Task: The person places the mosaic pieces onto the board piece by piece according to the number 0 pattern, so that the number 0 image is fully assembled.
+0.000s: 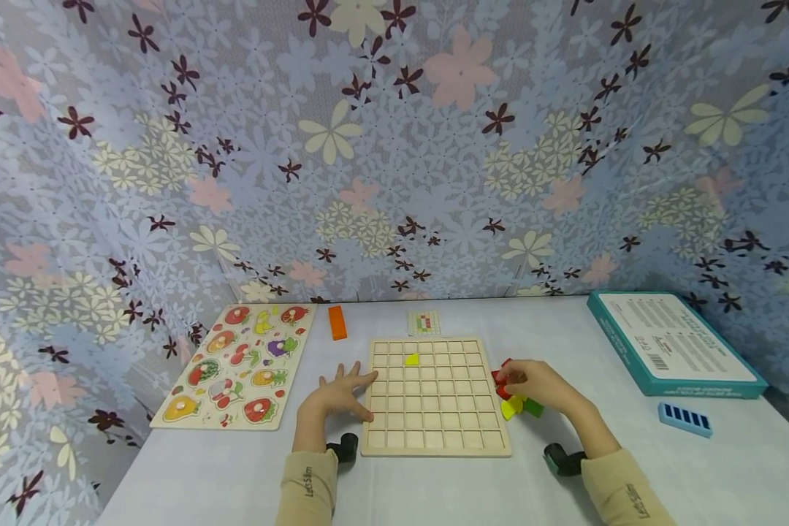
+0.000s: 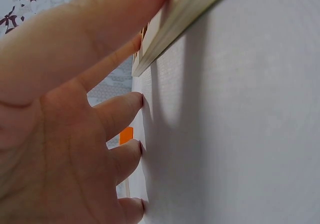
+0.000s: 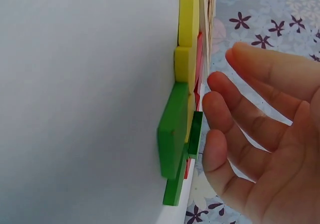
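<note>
A wooden grid board [image 1: 432, 421] lies on the white table, with one yellow piece [image 1: 412, 359] in an upper-left cell. My left hand [image 1: 334, 398] has its fingers spread beside the board; thumb and index finger rest at the left edge, while the other fingertips touch the table. Past the right edge, my right hand [image 1: 544, 385] is over the red pieces [image 1: 502, 393], its fingers gently bent and no piece seen between them in the right wrist view. Yellow pieces [image 1: 512, 407] and green pieces [image 3: 174, 131] lie in the same small pile, partly overlapping.
Behind the board lies a small pattern card [image 1: 424, 323], with an orange block [image 1: 337, 323] to its left. A fruit puzzle board [image 1: 237, 380] is at the far left. On the right are a teal box [image 1: 680, 347] and a blue slotted block [image 1: 685, 419]. A floral curtain [image 1: 394, 161] hangs behind.
</note>
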Action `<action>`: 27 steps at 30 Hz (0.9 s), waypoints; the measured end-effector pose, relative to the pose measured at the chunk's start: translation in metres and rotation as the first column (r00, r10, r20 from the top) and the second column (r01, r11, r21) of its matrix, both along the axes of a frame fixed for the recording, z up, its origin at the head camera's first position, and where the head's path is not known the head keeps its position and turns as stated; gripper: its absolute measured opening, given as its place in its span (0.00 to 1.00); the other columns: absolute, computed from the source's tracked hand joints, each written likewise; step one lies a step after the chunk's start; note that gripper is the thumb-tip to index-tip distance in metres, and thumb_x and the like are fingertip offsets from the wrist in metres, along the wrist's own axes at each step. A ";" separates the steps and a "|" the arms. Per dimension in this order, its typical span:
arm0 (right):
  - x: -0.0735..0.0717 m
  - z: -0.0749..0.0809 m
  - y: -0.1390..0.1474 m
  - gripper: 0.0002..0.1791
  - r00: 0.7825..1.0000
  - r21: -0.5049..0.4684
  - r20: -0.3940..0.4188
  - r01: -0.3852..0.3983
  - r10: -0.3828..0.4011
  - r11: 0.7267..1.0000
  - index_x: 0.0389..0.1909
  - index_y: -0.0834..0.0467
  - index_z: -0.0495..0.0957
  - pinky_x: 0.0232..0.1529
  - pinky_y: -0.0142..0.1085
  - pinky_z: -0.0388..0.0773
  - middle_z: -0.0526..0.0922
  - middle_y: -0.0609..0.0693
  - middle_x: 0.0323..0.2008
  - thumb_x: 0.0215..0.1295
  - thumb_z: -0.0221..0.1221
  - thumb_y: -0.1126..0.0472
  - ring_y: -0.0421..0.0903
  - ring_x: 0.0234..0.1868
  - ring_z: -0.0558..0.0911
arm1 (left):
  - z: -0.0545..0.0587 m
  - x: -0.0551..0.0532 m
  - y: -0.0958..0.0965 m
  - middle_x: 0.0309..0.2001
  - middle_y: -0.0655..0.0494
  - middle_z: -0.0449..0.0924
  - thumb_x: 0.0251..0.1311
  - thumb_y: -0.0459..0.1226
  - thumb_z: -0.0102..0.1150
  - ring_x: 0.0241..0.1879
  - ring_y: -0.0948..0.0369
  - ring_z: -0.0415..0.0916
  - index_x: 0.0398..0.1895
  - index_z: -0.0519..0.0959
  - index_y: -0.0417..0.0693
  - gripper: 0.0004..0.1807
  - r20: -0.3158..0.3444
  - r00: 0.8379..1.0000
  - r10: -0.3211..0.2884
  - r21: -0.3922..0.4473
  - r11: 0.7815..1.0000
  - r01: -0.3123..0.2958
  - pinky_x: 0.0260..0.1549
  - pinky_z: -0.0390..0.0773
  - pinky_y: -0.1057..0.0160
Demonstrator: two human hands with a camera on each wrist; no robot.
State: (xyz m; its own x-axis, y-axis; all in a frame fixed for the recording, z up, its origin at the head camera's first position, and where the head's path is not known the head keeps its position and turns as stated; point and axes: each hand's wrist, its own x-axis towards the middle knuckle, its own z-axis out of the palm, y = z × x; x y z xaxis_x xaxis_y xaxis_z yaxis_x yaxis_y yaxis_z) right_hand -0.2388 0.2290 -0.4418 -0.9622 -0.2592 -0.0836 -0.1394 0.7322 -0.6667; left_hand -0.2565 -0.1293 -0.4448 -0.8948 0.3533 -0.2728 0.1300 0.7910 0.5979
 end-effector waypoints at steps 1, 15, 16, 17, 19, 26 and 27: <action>0.000 -0.001 0.001 0.07 1.000 -0.005 0.003 -0.008 0.008 1.000 0.37 0.61 0.78 0.34 0.36 0.74 0.76 0.49 0.31 0.57 0.60 0.67 0.46 0.33 0.72 | 0.000 0.000 0.000 0.71 0.40 0.45 0.38 0.37 0.73 0.70 0.38 0.30 0.66 0.65 0.51 0.45 0.000 1.000 0.000 0.000 1.000 0.000 0.59 0.24 0.32; 0.003 -0.007 0.009 0.15 0.999 0.037 0.019 -0.034 0.034 0.999 0.32 0.60 0.76 0.33 0.36 0.72 0.73 0.49 0.28 0.42 0.67 0.73 0.46 0.32 0.70 | -0.001 0.000 0.001 0.72 0.41 0.45 0.38 0.38 0.73 0.70 0.39 0.29 0.66 0.65 0.52 0.45 0.003 1.000 0.003 0.003 1.000 -0.003 0.59 0.24 0.32; 0.003 -0.007 0.009 0.15 0.999 0.044 0.021 -0.028 0.027 0.999 0.32 0.60 0.76 0.33 0.36 0.72 0.73 0.49 0.28 0.42 0.67 0.73 0.46 0.32 0.70 | -0.001 0.000 0.001 0.71 0.41 0.45 0.38 0.37 0.73 0.70 0.39 0.29 0.66 0.65 0.52 0.45 0.003 1.000 0.003 0.005 1.000 -0.003 0.59 0.23 0.32; 0.003 -0.006 0.009 0.15 1.000 0.052 0.022 -0.023 0.022 0.998 0.32 0.60 0.76 0.33 0.36 0.72 0.73 0.49 0.27 0.42 0.67 0.73 0.46 0.31 0.70 | 0.000 0.000 0.001 0.71 0.41 0.45 0.38 0.37 0.73 0.70 0.39 0.29 0.66 0.65 0.52 0.45 0.002 1.000 0.003 0.006 1.000 -0.003 0.59 0.23 0.32; 0.003 -0.005 0.010 0.15 1.000 0.064 0.023 -0.008 0.006 0.998 0.32 0.61 0.76 0.32 0.36 0.72 0.73 0.49 0.27 0.42 0.66 0.74 0.46 0.31 0.70 | 0.000 0.000 0.001 0.72 0.41 0.45 0.38 0.37 0.73 0.70 0.39 0.29 0.66 0.65 0.51 0.45 0.004 1.000 0.002 0.008 1.000 -0.002 0.59 0.23 0.32; 0.000 -0.004 0.015 0.13 0.996 0.128 0.034 0.081 -0.086 0.988 0.34 0.60 0.77 0.30 0.36 0.72 0.73 0.51 0.27 0.45 0.64 0.73 0.48 0.31 0.70 | -0.001 -0.001 0.000 0.72 0.41 0.45 0.38 0.38 0.73 0.70 0.39 0.29 0.66 0.65 0.52 0.45 0.009 1.000 0.000 0.002 1.000 0.000 0.60 0.23 0.32; 0.000 -0.004 0.015 0.12 0.994 0.136 0.038 0.092 -0.098 0.986 0.34 0.60 0.77 0.30 0.36 0.72 0.73 0.51 0.27 0.46 0.64 0.72 0.48 0.31 0.70 | -0.001 -0.001 0.000 0.72 0.41 0.45 0.38 0.38 0.73 0.70 0.39 0.29 0.66 0.65 0.52 0.45 0.009 1.000 -0.001 0.001 1.000 0.001 0.60 0.23 0.32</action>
